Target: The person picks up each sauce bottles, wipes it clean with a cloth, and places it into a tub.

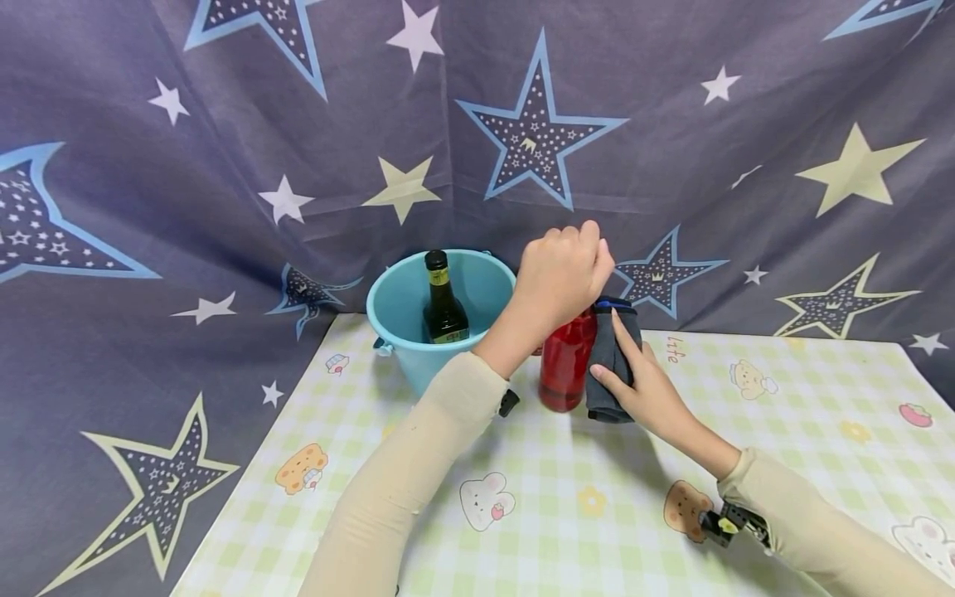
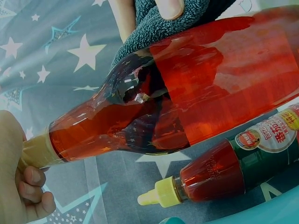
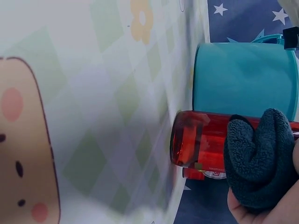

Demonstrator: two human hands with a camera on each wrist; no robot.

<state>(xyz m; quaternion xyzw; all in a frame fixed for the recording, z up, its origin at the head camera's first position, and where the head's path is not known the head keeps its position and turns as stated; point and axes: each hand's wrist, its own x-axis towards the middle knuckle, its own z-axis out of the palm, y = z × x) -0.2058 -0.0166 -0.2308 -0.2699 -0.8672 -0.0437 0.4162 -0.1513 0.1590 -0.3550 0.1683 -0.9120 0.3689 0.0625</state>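
- From the head, the scene is being viewed whole, forward and down, at middle distance: checked tablecloth (image 1: 567,464) below, starry backdrop (image 1: 656,50) beyond.
- From the left wrist, the red glass bottle (image 2: 224,79) is caught right up close, turned sideways, its neck pointed leftward, the backdrop faced behind.
- From the right wrist, the tablecloth is skimmed low and sideways, toward the backdrop.
- By all three views, bottle and terry cloth (image 3: 252,168) are shared!
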